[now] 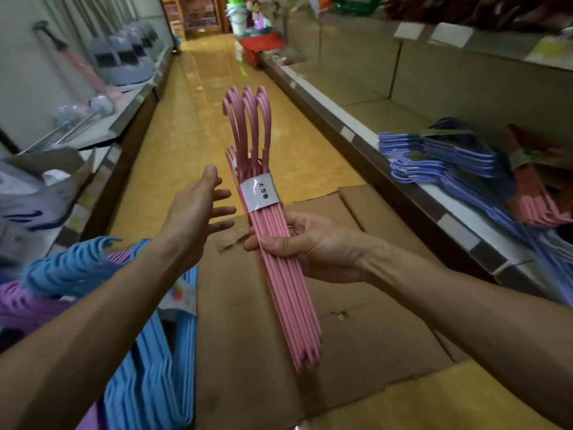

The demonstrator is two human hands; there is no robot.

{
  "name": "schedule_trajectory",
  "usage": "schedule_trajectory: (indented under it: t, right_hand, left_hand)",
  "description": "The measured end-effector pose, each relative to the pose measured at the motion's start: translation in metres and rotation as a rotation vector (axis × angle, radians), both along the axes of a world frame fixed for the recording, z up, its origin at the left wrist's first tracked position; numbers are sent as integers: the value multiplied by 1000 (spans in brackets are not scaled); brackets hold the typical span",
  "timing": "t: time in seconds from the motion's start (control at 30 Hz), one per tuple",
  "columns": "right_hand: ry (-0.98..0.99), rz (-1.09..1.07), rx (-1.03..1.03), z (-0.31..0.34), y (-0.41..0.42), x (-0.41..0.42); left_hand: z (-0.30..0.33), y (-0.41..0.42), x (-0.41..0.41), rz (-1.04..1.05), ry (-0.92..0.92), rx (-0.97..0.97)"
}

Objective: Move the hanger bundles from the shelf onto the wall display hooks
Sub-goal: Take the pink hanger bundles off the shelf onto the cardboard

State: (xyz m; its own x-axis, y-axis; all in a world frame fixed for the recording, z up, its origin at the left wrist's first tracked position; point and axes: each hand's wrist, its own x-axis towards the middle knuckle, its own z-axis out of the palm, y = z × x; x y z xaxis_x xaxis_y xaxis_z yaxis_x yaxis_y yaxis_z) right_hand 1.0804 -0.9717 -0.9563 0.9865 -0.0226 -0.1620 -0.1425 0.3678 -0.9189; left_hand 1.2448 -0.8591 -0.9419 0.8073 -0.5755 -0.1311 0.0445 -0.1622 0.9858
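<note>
My right hand (305, 243) grips a bundle of pink hangers (280, 259) around its middle, hooks pointing up and away, a grey paper label wrapped below the hooks. My left hand (198, 209) is open with fingers spread, just left of the bundle and not touching it. On the shelf (459, 225) to the right lie purple-blue hanger bundles (440, 159) and a pink-red bundle (536, 193). At the lower left hang blue hanger bundles (155, 361) and purple ones (18, 305).
Flattened cardboard (356, 336) covers the yellow aisle floor (192, 125) below my hands. Dustpans and brooms (121, 57) stand on the left shelving. Red boxes (260, 48) sit far down the aisle. Price tags line the upper right shelf.
</note>
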Motion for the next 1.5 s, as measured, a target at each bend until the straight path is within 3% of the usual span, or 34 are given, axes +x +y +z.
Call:
schedule_trajectory:
  t: [0.27,0.47,0.63,0.83,1.03,1.37,1.5]
  right_hand:
    - [143,-26,-31,-58,54,56]
    - [237,-139,-69,-108,101,95]
    - [313,-222,-168,-140,128,116]
    - [358,-155,-215,-164,142,123]
    - [380,-123,-267,-175,149,129]
    - [391,-77,-373,-176,138,140]
    - [385,-5,-480,-170,131,139]
  left_hand:
    - [-2,77,29,126,-414,30]
    - [-7,118,42,167,-672,170]
    - [-12,130,50,11,-845,394]
    - [-31,132,58,-239,-1056,747]
    - [-45,135,65,-371,-1070,955]
    - [-48,130,68,-382,-1015,1029]
    - [-45,126,65,-360,-1011,972]
